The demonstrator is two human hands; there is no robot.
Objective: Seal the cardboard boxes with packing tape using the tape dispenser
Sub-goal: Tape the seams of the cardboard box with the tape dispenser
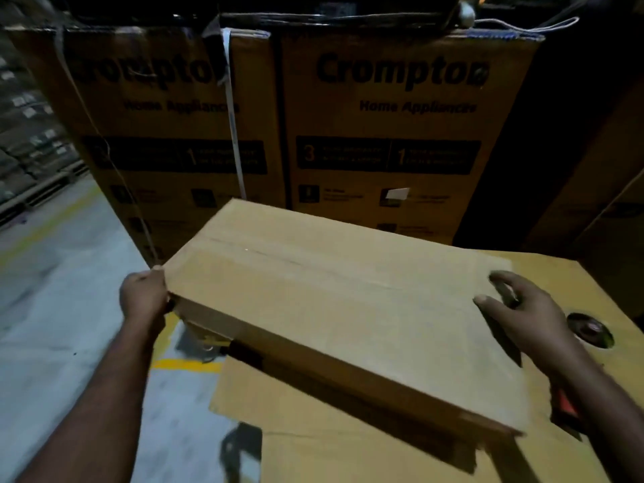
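The left hand (144, 294) is gripping the box (331, 308) by its left corner, the right hand (522, 308) resting spread on top. The box is overhanging the cardboard (313, 458) beneath; setting it flat, seam up, should help.

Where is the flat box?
The flat box is centre of head view, before the Crompton cartons, left hand gripping its left corner, right hand at its right end.

I read "Crompton" in big black letters with "Home Appliances" under it on the right carton (400, 210) at the back. The left carton (156, 190) carries the same two lines, its brand word partly crossed by a white strap (232, 123). Each carton has a black band (386, 155) with a large "3" and "1"; small print too blurred to read.
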